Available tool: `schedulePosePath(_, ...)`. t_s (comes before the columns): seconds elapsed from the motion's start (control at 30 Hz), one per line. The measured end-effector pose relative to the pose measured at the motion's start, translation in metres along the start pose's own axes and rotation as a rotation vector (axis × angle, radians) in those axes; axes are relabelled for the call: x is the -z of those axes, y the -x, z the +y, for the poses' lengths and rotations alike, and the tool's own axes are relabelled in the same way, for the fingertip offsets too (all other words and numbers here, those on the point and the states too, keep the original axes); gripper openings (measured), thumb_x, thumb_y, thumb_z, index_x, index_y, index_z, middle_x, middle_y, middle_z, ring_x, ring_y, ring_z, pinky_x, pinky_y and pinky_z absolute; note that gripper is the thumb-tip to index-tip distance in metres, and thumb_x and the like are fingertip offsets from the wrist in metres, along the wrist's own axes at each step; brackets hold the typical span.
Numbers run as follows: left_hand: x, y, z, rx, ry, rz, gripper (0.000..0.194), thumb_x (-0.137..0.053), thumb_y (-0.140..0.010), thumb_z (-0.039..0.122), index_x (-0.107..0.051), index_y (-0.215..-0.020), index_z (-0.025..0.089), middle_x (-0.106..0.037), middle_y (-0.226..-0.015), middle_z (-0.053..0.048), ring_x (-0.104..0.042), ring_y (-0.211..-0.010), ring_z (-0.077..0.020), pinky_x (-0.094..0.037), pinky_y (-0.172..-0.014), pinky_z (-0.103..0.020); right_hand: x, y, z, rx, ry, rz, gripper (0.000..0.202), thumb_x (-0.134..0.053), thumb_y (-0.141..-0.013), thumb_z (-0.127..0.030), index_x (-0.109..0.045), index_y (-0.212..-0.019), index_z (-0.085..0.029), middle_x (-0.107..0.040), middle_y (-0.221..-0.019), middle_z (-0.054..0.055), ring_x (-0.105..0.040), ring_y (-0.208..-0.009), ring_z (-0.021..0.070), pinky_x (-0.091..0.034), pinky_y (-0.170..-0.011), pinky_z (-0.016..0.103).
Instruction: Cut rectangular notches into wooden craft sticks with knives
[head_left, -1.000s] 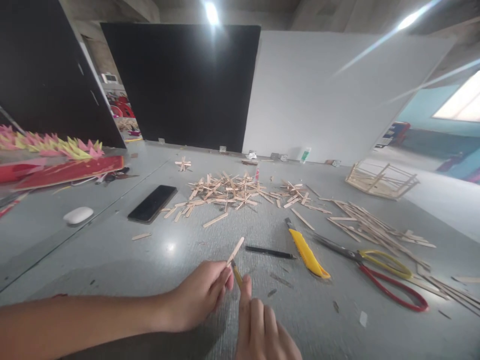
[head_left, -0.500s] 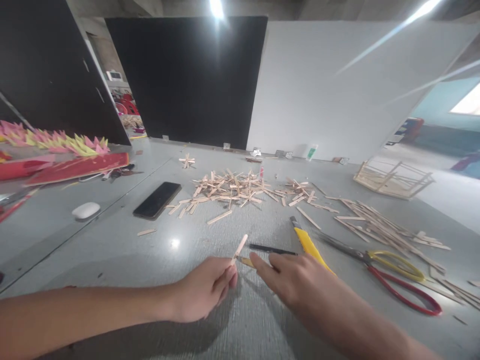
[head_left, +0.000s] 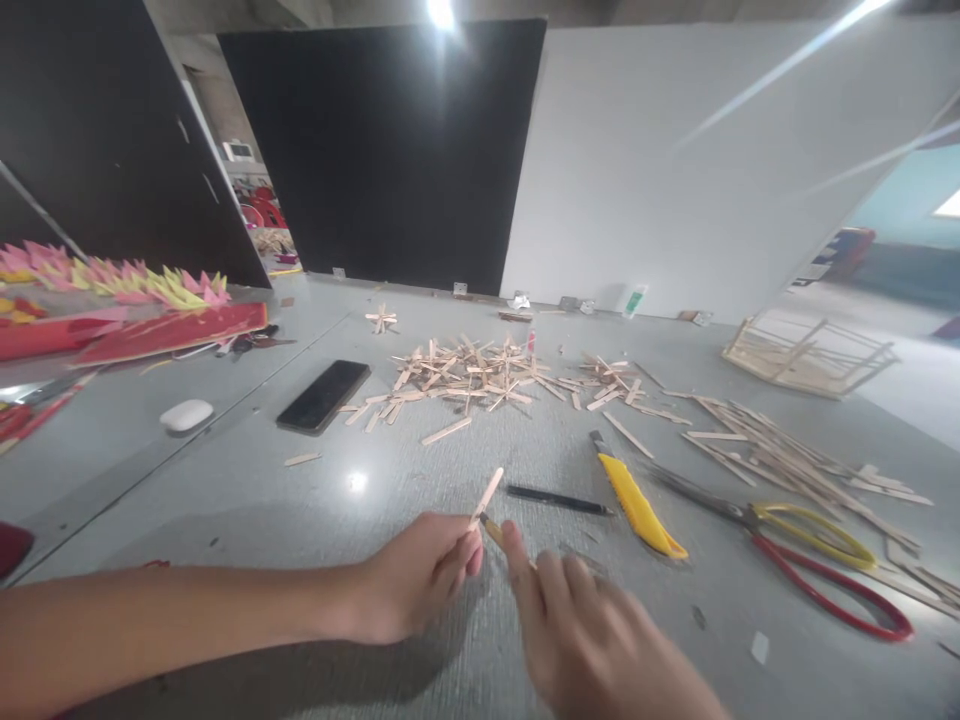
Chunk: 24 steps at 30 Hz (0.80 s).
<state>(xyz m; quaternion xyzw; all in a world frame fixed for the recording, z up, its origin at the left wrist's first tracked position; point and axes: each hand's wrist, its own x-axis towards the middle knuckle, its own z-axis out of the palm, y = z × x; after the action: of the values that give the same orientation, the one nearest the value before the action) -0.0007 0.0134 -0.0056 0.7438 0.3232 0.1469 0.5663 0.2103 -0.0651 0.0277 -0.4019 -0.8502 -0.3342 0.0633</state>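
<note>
Near the middle front, my left hand (head_left: 424,580) is closed around the lower end of a wooden craft stick (head_left: 490,493), which points up and slightly right. My right hand (head_left: 585,620) grips a small carving tool (head_left: 493,531) with a yellowish handle, its forefinger stretched along it. The tool's dark tip meets the stick just above my left fingers; the exact kind of tip is too small to make out. A black pen (head_left: 559,499) lies just beyond my right hand. To its right rests a yellow utility knife (head_left: 637,505).
Loose wooden stick pieces (head_left: 465,372) are heaped farther back. Scissors (head_left: 750,517) and long strips (head_left: 795,455) lie on the right, before a stick frame (head_left: 810,358). A phone (head_left: 324,396) and white case (head_left: 187,415) sit left. Upright boards (head_left: 375,150) stand behind.
My right hand has swung down and nearer to me, turning the tool to a steeper slant and uncovering the pen and utility knife. The left hand keeps its hold on the stick.
</note>
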Motion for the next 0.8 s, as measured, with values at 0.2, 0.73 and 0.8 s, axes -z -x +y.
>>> schedulePosePath(0.2,0.002,0.002,0.004,0.037,-0.01,-0.064,0.049,-0.028,-0.108,0.066,-0.043,-0.088,0.024,-0.037,-0.057,0.008,-0.031,-0.039,-0.0096,-0.03,-0.036,-0.021,-0.005,-0.013,0.059,0.263,-0.23,-0.075,0.056,-0.059,-0.07,0.004,-0.068,-0.124,-0.007,-0.064,-0.069,-0.003,-0.059,-0.051,0.0145,-0.04,-0.046,0.031)
schedulePosePath(0.73,0.0,-0.001,0.0,-0.04,-0.086,0.017,0.05,-0.032,-0.109,0.061,-0.045,-0.08,0.022,-0.045,-0.061,0.005,-0.04,-0.055,-0.0129,-0.034,-0.056,-0.027,0.006,-0.001,-0.03,0.057,0.242,-0.09,0.04,-0.063,-0.083,0.0,-0.077,-0.12,-0.002,-0.048,-0.056,-0.004,-0.049,-0.045,0.0113,-0.037,-0.04,0.022)
schedulePosePath(0.8,0.0,-0.001,-0.003,-0.046,-0.095,0.017,0.05,-0.032,-0.109,0.061,-0.045,-0.081,0.022,-0.046,-0.062,0.004,-0.041,-0.056,-0.0131,-0.034,-0.056,-0.026,0.007,-0.002,-0.029,0.081,0.247,-0.096,0.039,-0.063,-0.084,-0.002,-0.077,-0.121,-0.001,-0.049,-0.056,-0.003,-0.049,-0.044,0.0113,-0.038,-0.04,0.022)
